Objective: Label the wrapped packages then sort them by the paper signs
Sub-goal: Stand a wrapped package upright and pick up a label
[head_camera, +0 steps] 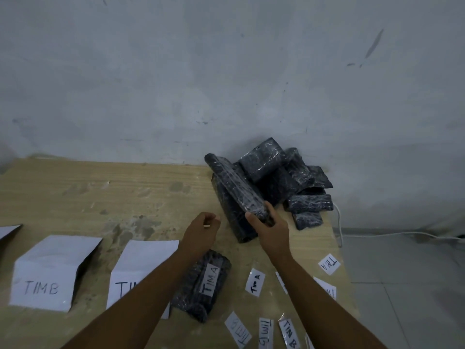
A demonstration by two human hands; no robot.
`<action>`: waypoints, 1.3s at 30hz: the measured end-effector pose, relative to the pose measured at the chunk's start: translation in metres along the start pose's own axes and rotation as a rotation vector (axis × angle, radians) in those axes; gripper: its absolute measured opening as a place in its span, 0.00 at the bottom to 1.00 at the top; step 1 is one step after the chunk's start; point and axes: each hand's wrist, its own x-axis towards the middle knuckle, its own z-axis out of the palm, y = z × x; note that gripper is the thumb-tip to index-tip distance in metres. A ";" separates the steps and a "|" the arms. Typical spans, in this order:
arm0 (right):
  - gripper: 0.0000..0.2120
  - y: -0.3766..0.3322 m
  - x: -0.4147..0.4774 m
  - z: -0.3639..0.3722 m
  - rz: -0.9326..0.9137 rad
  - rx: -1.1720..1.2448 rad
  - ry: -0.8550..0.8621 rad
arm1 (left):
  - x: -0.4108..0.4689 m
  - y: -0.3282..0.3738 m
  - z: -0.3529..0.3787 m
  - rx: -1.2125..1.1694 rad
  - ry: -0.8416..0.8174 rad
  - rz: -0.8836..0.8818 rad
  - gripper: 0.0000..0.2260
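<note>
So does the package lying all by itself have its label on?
On. The lone wrapped package lying flat carries a white label reading TIM A across its top.

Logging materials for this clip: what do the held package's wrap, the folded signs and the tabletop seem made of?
Package held by the right hand: dark wrap under glossy clear film, likely plastic; crinkles and white glints show. Folded sign: matte white paper, creased, handwritten. Tabletop: pale wood or wood-look laminate; straight grain lines, dusty smudges.
</note>
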 end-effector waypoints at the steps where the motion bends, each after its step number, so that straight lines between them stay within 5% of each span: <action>1: 0.35 0.001 -0.006 0.001 0.000 0.023 -0.008 | -0.001 0.002 0.001 -0.076 -0.008 -0.027 0.15; 8: 0.33 0.013 -0.050 0.006 0.001 0.140 -0.023 | -0.011 0.015 0.002 -0.468 -0.037 -0.135 0.25; 16: 0.30 0.033 -0.093 0.015 -0.091 0.079 -0.145 | -0.030 -0.008 0.000 -0.381 0.078 -0.048 0.31; 20: 0.14 0.059 -0.102 0.010 0.064 -0.036 -0.082 | -0.030 -0.023 -0.010 -0.364 0.039 -0.026 0.32; 23: 0.08 0.081 -0.109 0.002 0.179 -0.362 -0.023 | -0.033 -0.030 -0.016 -0.307 0.002 0.002 0.32; 27: 0.17 0.106 -0.131 0.006 0.247 -0.654 -0.298 | -0.036 -0.042 -0.023 -0.328 -0.073 -0.033 0.31; 31: 0.32 0.121 -0.153 0.019 0.186 -0.775 -0.335 | -0.042 -0.052 -0.029 -0.321 -0.191 -0.042 0.29; 39: 0.23 0.131 -0.175 0.037 0.191 -0.847 -0.270 | -0.057 -0.065 -0.037 -0.307 -0.311 -0.030 0.25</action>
